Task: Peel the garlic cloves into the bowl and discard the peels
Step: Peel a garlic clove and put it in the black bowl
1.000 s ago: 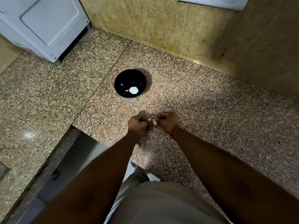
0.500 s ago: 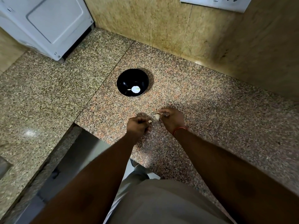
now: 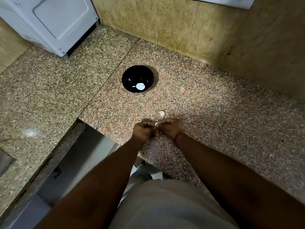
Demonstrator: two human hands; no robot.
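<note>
White and small, the garlic clove (image 3: 156,124) sat pinched between the two hands, just above the speckled stone counter (image 3: 214,113). The left hand (image 3: 143,131) and the right hand (image 3: 170,128) were pressed close together, and the fingers of both were curled in around the clove, so only a little bit of it showed.

A clove like that is very light. It is firm inside, but the skin is thin, dry and papery, so it probably tears easily. Once the skin is off, the clove likely gets a bit sticky or slippery. The best place to hold it seemed to be at its two ends, with the nails picking at the skin from the tip.

Too much of the clove was hidden to tell which way its long side pointed.

Another pale piece (image 3: 162,113) lay on the counter just past the hands. I could not tell if it was a clove or a peel.

The black bowl (image 3: 130,76) stood farther back, well apart from the hands, with a white bit (image 3: 140,86) inside it.
</note>
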